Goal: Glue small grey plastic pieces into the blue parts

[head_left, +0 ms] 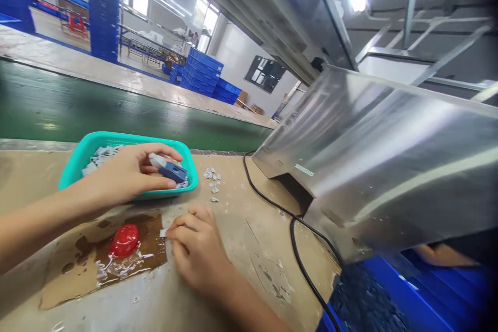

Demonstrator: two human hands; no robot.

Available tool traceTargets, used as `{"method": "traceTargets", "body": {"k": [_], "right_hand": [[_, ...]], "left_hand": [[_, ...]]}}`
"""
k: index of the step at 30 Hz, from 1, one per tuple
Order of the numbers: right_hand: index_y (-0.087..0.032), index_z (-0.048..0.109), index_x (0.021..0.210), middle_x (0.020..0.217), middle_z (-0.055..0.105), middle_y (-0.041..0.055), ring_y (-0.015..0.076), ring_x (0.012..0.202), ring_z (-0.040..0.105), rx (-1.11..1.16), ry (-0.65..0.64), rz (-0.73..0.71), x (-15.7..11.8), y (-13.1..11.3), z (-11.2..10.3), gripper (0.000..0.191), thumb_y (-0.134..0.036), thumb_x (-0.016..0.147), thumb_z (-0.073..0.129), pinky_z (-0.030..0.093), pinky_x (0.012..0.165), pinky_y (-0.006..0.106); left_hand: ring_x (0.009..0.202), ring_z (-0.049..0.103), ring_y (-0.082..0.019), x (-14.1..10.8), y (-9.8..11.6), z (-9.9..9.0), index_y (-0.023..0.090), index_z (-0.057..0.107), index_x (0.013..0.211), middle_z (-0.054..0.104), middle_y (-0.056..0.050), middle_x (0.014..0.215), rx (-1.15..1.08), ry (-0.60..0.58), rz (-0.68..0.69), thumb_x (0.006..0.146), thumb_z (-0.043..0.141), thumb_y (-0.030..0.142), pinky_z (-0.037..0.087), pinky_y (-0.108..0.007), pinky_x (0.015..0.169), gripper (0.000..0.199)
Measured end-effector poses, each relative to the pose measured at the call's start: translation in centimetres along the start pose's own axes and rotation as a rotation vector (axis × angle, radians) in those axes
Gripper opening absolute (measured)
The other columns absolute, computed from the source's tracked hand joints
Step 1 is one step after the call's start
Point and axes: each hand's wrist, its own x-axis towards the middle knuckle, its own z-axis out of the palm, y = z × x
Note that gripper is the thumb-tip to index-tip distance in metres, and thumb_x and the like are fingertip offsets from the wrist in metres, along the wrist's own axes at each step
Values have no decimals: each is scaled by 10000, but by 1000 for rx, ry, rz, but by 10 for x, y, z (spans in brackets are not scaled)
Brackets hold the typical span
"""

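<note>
My left hand [126, 168] is closed around a dark blue plastic part with a pale grey tip [171, 169], tilted above the teal basket [72, 166]. Inside the basket lie many small grey-white plastic pieces [101, 155]. Lower down, my right hand [202, 251] pinches a small white plastic piece [163, 233] at the right edge of a wet cardboard sheet [70, 280]. On that sheet sits a glossy red rounded lump [125, 240] with clear, shiny liquid around it. Several loose grey-white pieces [212, 176] are scattered right of the basket.
A sheet-metal housing [373, 155] stands at the right, with a black cable [268, 198] running before it. Beyond the bench lies a green conveyor belt [128, 119]. A blue bin [383, 275] of dark parts is at lower right, beside part of another person's arm [443, 255].
</note>
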Motion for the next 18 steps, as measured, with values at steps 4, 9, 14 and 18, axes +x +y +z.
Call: {"method": "traceTargets", "body": {"k": [4, 9, 14, 18], "right_hand": [[-181, 631, 750, 788, 635, 33, 184, 779, 456, 110, 65, 101, 7, -6, -24, 177, -54, 750, 507, 387, 715, 346], [-226, 641, 770, 757, 642, 9, 181, 768, 494, 232, 192, 148, 26, -9, -65, 175, -72, 744, 562, 416, 696, 329], [-246, 646, 771, 762, 634, 0, 187, 800, 518, 273, 347, 176, 39, -2, -72, 200, -67, 721, 571, 421, 725, 343], [-247, 644, 763, 766, 631, 2, 191, 802, 510, 229, 382, 177, 40, -3, -63, 196, -71, 719, 572, 412, 740, 354]], "left_hand": [[790, 600, -177, 5, -10, -4, 211, 629, 854, 644, -17, 863, 304, -205, 196, 577, 669, 134, 468, -239, 665, 291], [805, 556, -176, 7, -13, -9, 213, 604, 874, 612, -11, 935, 503, -237, 250, 616, 655, 241, 427, -245, 631, 265], [576, 467, -91, 2, -13, -4, 269, 575, 966, 586, 38, 811, 529, -307, 193, 637, 651, 283, 364, -207, 532, 338], [557, 453, -89, -4, -12, 2, 296, 541, 1074, 531, 59, 653, 517, -307, 224, 673, 628, 283, 365, -199, 537, 410]]}}
